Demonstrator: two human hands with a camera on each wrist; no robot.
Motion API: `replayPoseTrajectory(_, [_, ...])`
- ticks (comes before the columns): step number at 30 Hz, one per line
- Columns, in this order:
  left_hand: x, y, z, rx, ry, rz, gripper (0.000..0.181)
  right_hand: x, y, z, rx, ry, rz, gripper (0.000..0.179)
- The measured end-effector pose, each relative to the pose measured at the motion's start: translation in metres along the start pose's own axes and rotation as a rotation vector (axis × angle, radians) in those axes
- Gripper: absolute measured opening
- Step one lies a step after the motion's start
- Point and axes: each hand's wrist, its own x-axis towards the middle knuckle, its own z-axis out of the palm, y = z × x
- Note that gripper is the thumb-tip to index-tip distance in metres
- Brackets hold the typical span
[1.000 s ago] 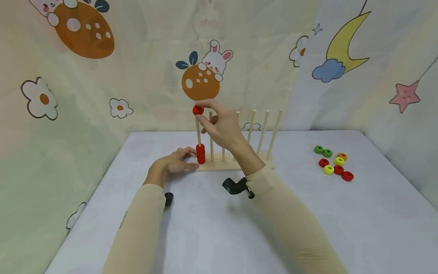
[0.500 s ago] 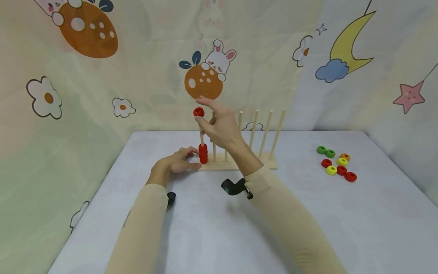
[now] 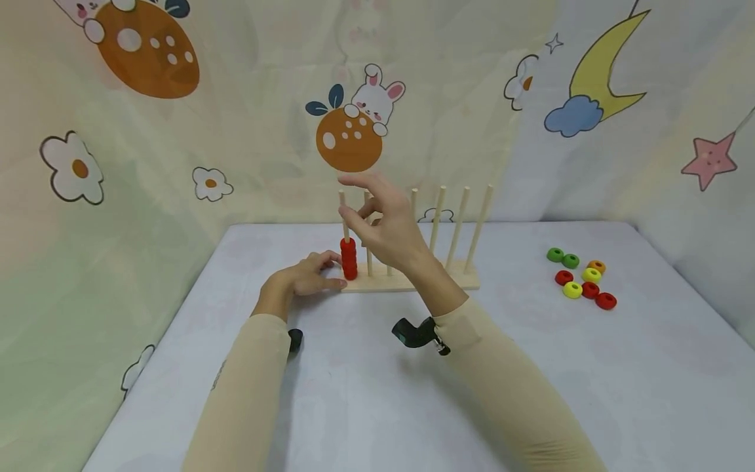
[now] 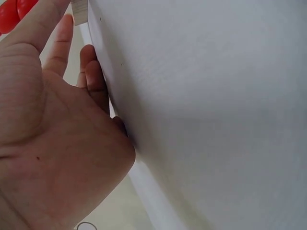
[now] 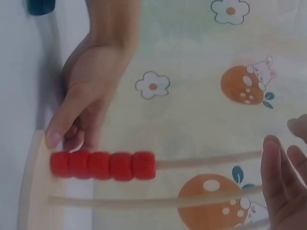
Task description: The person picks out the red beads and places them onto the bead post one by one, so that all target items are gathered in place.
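A wooden rack with upright pegs stands at the back of the table; its flat base (image 3: pixel 386 282) runs left to right. Several red beads (image 3: pixel 348 259) are stacked at the bottom of its leftmost peg (image 3: pixel 344 213), whose top is bare. My left hand (image 3: pixel 303 275) holds the left end of the base, thumb at the front and fingers behind, as the right wrist view also shows. Beside the upper part of that peg, my right hand (image 3: pixel 386 223) has thumb and index finger apart with nothing between them. It hides parts of the middle pegs.
Loose beads lie at the right of the table: green beads (image 3: pixel 563 257), an orange bead (image 3: pixel 597 266), yellow beads (image 3: pixel 572 290) and red beads (image 3: pixel 605 301). A patterned cloth (image 3: pixel 265 131) hangs close behind the rack.
My right hand has let go of a red bead at the peg's top, and the bead has dropped onto the stack. My left hand has stayed at the base's end.
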Motion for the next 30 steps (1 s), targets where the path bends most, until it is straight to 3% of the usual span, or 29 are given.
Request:
replayPoseTrajectory(5, [0.000,-0.004,-0.001,0.015,0.003,0.013,0.057,-0.011,0.005,-0.009,-0.012,-0.060,-0.008,0.034])
replayPoseTrajectory(12, [0.005,-0.005,0.000,0.003,-0.004,0.018,0.059,-0.020,-0.005,-0.025,-0.063,-0.135,-0.011,0.028])
replayPoseTrajectory(20, [0.004,-0.006,-0.002,0.025,0.000,0.024,0.060,-0.033,-0.001,-0.028,-0.017,-0.195,-0.047,0.023])
replayPoseTrajectory(30, [0.007,-0.004,0.000,0.009,-0.010,0.030,0.060,-0.049,0.010,-0.040,-0.022,-0.196,-0.013,0.021])
